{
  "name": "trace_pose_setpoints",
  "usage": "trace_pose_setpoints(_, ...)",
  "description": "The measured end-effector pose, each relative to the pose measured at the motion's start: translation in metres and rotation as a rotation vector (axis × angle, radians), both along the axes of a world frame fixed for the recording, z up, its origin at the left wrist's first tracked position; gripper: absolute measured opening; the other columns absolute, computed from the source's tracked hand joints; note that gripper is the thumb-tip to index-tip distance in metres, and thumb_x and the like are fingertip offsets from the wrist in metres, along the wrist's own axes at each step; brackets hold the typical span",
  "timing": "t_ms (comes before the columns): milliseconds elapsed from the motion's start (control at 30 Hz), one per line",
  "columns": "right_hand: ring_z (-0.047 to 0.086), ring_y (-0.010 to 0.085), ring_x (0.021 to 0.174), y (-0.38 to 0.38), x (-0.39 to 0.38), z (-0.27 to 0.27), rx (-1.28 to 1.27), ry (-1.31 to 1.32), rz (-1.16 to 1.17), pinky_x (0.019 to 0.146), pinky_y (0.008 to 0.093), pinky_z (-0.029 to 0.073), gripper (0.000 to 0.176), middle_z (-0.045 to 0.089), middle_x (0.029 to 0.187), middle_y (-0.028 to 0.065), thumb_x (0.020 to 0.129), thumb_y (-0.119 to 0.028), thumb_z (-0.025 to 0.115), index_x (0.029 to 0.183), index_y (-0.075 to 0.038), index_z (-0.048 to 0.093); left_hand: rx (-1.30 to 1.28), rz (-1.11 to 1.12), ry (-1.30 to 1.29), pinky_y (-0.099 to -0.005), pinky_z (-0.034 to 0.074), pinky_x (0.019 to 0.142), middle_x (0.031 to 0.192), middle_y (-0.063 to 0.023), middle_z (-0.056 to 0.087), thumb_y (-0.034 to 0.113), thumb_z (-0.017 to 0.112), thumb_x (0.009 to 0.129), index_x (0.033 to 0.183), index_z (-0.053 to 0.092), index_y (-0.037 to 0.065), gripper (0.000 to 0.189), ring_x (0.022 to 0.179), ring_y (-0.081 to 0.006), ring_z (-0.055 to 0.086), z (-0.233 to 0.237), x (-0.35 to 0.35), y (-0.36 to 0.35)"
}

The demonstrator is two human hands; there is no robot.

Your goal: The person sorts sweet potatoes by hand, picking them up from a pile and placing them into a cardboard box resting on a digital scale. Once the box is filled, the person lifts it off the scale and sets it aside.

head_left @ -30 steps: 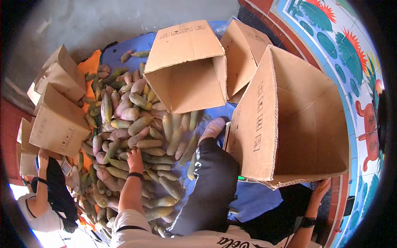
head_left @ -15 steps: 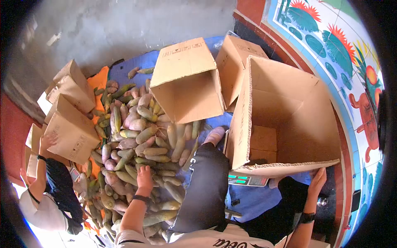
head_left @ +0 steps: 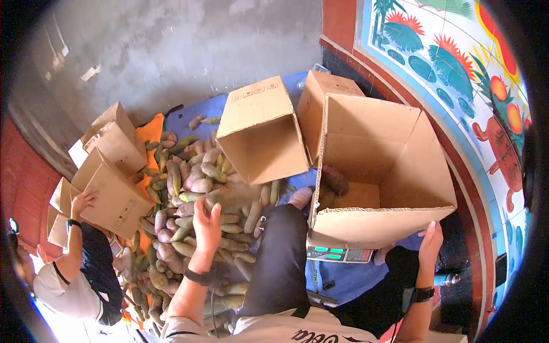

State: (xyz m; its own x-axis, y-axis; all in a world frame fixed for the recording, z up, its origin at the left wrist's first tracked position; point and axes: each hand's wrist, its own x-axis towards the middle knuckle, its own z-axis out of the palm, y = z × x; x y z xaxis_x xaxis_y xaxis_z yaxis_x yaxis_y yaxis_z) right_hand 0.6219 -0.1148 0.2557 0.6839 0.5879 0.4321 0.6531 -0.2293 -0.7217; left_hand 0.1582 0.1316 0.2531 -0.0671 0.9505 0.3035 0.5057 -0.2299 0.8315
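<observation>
My left hand [head_left: 207, 231] is raised over a heap of long green and pinkish root vegetables, probably radishes [head_left: 166, 235], with thumb and fingers apart. A blurred patch lies just beyond its fingertips. My right hand [head_left: 430, 243] rests with stretched fingers against the near right corner of a large open cardboard box [head_left: 377, 226]. That box stands on a digital scale [head_left: 337, 255] with lit green displays. Inside it, at the left, a dark reddish vegetable [head_left: 335, 180] shows, partly shadowed and blurred.
Another cardboard box [head_left: 257, 108] lies tipped beyond the heap, with one more box [head_left: 320, 97] behind. At left, a co-worker's hand [head_left: 84, 201] touches a box [head_left: 117, 197]. Blue sheeting [head_left: 194, 114] covers the floor; a painted tile wall [head_left: 423, 63] curves along the right.
My left hand has lifted from the heap and opened. A dark reddish vegetable now shows inside the large box. My right hand stays by the box corner, and the view has shifted.
</observation>
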Motion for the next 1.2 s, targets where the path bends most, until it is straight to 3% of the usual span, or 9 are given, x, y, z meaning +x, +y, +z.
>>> trace_pose_setpoints(33, 0.053, 0.0167, 0.062, 0.0, 0.001, -0.001, -0.01, 0.011, -0.004, 0.057, 0.0288, 0.044, 0.036, 0.058, 0.084, 0.0123, 0.097, -0.026, 0.034, 0.103, 0.004, 0.053, 0.006, -0.001, 0.0, -0.0352, 0.043, 0.081, 0.099, -0.0165, 0.056, 0.014, 0.056, 0.087, 0.116, 0.043, -0.003, 0.036, 0.091, -0.0251, 0.054, 0.023, 0.015, -0.006)
trace_pose_setpoints(100, 0.053, 0.0168, 0.061, 0.0, 0.001, -0.003, -0.015, 0.021, -0.01, 0.057, 0.0289, 0.044, 0.035, 0.057, 0.083, 0.0126, 0.096, -0.025, 0.034, 0.101, 0.004, 0.053, 0.164, -0.124, -0.344, -0.0333, 0.04, 0.087, 0.11, -0.011, 0.051, 0.009, 0.053, 0.088, 0.123, 0.037, 0.0, 0.04, 0.1, -0.0203, 0.05, 0.059, 0.04, -0.015)
trace_pose_setpoints(267, 0.053, 0.0169, 0.06, 0.0, -0.003, 0.002, -0.002, 0.001, 0.007, 0.056, 0.0289, 0.045, 0.035, 0.056, 0.081, 0.0127, 0.096, -0.025, 0.035, 0.096, 0.005, 0.053, 0.379, -0.272, -0.487, -0.0332, 0.032, 0.098, 0.122, -0.0122, 0.043, 0.007, 0.049, 0.088, 0.128, 0.033, 0.0, 0.043, 0.114, -0.0199, 0.042, 0.109, 0.086, -0.039)
trace_pose_setpoints(500, 0.053, 0.0185, 0.06, -0.001, -0.001, 0.003, -0.001, -0.022, 0.036, 0.054, 0.0293, 0.045, 0.035, 0.054, 0.078, 0.0127, 0.097, -0.026, 0.035, 0.092, 0.004, 0.053, 0.329, -0.482, -0.379, -0.0356, 0.042, 0.088, 0.107, -0.0185, 0.054, 0.017, 0.057, 0.085, 0.121, 0.042, -0.001, 0.043, 0.101, -0.0286, 0.054, 0.102, 0.133, -0.043)
trace_pose_setpoints(600, 0.054, 0.019, 0.059, -0.003, 0.0, 0.001, -0.033, -0.007, 0.034, 0.054, 0.0298, 0.045, 0.035, 0.054, 0.078, 0.013, 0.096, -0.026, 0.035, 0.092, 0.004, 0.053, 0.391, -0.548, -0.166, -0.0368, 0.044, 0.084, 0.105, -0.0206, 0.055, 0.017, 0.06, 0.083, 0.12, 0.044, 0.001, 0.044, 0.097, -0.0327, 0.056, 0.107, 0.147, -0.045)
trace_pose_setpoints(633, 0.054, 0.0191, 0.059, -0.003, -0.001, 0.002, -0.031, -0.015, 0.034, 0.054, 0.0301, 0.045, 0.035, 0.054, 0.077, 0.013, 0.096, -0.026, 0.036, 0.093, 0.004, 0.053, 0.366, -0.568, -0.097, -0.0334, 0.042, 0.087, 0.107, -0.0145, 0.054, 0.018, 0.059, 0.085, 0.12, 0.044, 0.0, 0.042, 0.099, -0.0233, 0.054, 0.109, 0.152, -0.049)
trace_pose_setpoints(767, 0.054, 0.0195, 0.058, -0.002, -0.003, 0.004, -0.025, -0.024, 0.024, 0.054, 0.0307, 0.045, 0.035, 0.055, 0.077, 0.0134, 0.096, -0.026, 0.036, 0.094, 0.005, 0.053, 0.487, -0.677, 0.071, -0.0402, 0.043, 0.082, 0.103, -0.0213, 0.053, 0.021, 0.065, 0.076, 0.117, 0.046, 0.001, 0.049, 0.096, -0.0382, 0.052, 0.108, 0.169, -0.055)
trace_pose_setpoints(933, 0.054, 0.0198, 0.058, -0.003, 0.0, 0.003, -0.049, -0.024, 0.01, 0.054, 0.0309, 0.045, 0.034, 0.055, 0.077, 0.0138, 0.096, -0.025, 0.037, 0.094, 0.005, 0.053, 0.479, -0.631, 0.182, -0.0427, 0.037, 0.09, 0.098, -0.019, 0.054, 0.02, 0.064, 0.076, 0.116, 0.046, 0.001, 0.048, 0.092, -0.0348, 0.051, 0.104, 0.171, -0.049)
trace_pose_setpoints(1200, 0.054, 0.0186, 0.058, 0.0, -0.002, 0.002, -0.038, 0.014, 0.023, 0.054, 0.0298, 0.045, 0.033, 0.057, 0.079, 0.0136, 0.095, -0.022, 0.037, 0.097, 0.005, 0.054, 0.596, -0.695, 0.147, -0.0455, 0.036, 0.093, 0.098, -0.0126, 0.057, 0.004, 0.06, 0.076, 0.095, 0.057, 0.004, 0.019, 0.093, -0.031, 0.053, 0.083, 0.178, -0.049)
